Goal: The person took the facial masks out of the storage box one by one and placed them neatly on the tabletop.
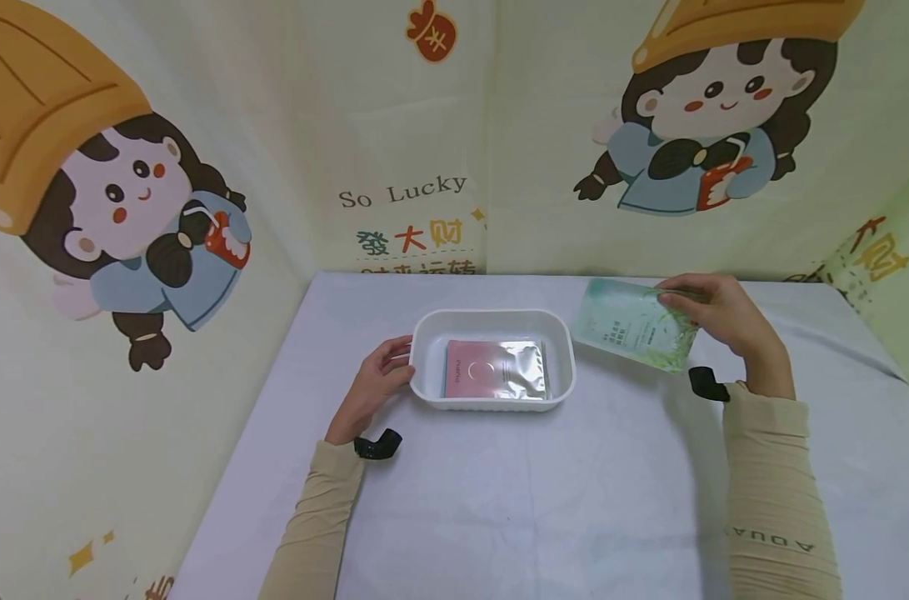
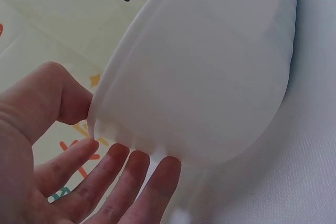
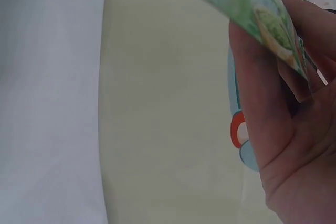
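Note:
A white plastic tray (image 1: 493,405) sits on the table, with a flat pink and silver packet (image 1: 491,369) lying inside it. My left hand (image 1: 375,385) holds the tray's left end from outside. In the left wrist view, its thumb is bent at the rim of the tray (image 2: 199,72) and the fingertips (image 2: 169,169) lie along the outer wall. To the right of the tray, my right hand (image 1: 727,318) pinches a flat pale-green packet (image 1: 630,323) by its upper right side. That packet, printed with leaves and small text, tilts above the table, thumb and fingers on opposite faces.
A white cloth covers the table (image 1: 529,508). Behind its far edge hangs a cream curtain (image 1: 544,225) with cartoon figures and lettering. Black wrist mounts (image 1: 377,444) show on both forearms.

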`<state>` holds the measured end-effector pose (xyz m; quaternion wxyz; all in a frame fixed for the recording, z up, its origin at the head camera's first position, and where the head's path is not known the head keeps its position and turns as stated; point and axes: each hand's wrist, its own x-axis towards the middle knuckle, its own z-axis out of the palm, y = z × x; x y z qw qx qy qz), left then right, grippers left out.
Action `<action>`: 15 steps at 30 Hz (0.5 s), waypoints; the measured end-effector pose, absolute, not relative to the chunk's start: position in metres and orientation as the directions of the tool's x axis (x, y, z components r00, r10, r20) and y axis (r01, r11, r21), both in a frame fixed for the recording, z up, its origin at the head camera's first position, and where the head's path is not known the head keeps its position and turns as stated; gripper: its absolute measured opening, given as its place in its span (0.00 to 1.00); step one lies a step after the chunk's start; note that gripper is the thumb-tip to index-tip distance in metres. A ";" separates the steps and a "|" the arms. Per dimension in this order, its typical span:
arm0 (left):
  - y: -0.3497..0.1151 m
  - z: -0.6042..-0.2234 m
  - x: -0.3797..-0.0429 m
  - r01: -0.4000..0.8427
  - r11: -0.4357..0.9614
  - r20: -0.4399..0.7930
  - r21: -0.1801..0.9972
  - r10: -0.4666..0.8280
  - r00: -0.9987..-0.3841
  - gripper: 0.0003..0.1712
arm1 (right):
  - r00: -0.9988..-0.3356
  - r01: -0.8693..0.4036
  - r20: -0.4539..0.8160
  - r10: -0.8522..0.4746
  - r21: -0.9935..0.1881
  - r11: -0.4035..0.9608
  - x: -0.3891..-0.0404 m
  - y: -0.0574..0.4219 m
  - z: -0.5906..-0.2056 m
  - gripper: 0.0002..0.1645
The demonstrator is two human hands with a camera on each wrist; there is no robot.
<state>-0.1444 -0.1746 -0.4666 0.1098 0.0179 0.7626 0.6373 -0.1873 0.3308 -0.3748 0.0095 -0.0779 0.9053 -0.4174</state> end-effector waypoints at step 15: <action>-0.176 -0.467 -0.149 -0.125 0.177 -0.155 0.976 0.168 -0.973 0.32 | -0.985 -0.125 0.008 -0.171 -0.717 0.686 -0.197 0.328 -0.390 0.21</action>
